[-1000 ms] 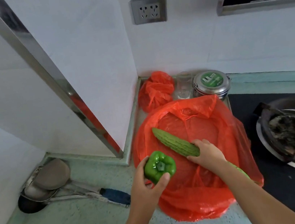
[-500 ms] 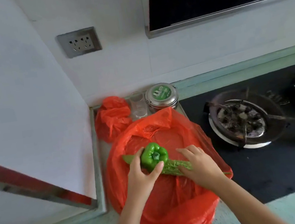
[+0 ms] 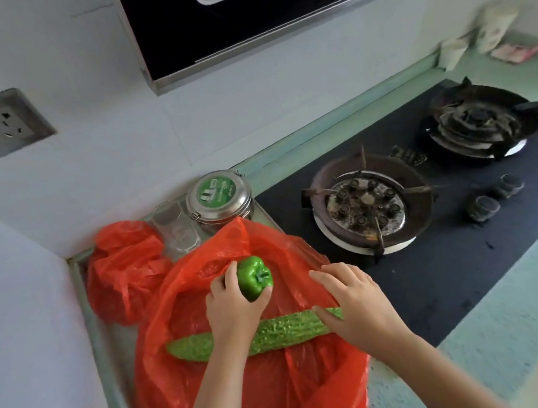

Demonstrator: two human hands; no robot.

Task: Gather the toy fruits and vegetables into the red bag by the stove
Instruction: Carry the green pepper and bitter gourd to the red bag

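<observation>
A large red plastic bag (image 3: pixel 296 383) lies spread on the counter left of the stove. My left hand (image 3: pixel 231 304) holds a shiny green toy bell pepper (image 3: pixel 253 277) over the bag's upper part. A long bumpy green toy bitter gourd (image 3: pixel 279 334) lies across the bag, partly hidden under my left forearm. My right hand (image 3: pixel 355 309) grips the gourd's right end, fingers spread over it.
A second, bunched red bag (image 3: pixel 124 269) sits in the corner, with a clear glass (image 3: pixel 176 229) and a steel tin with a green lid (image 3: pixel 218 198) behind the big bag. The black gas stove (image 3: pixel 437 232) with two burners lies right. A wall stands close on the left.
The view swung right toward the stove. The gourd has come down to lie level across the bag, and my left hand carried the pepper farther over the bag.
</observation>
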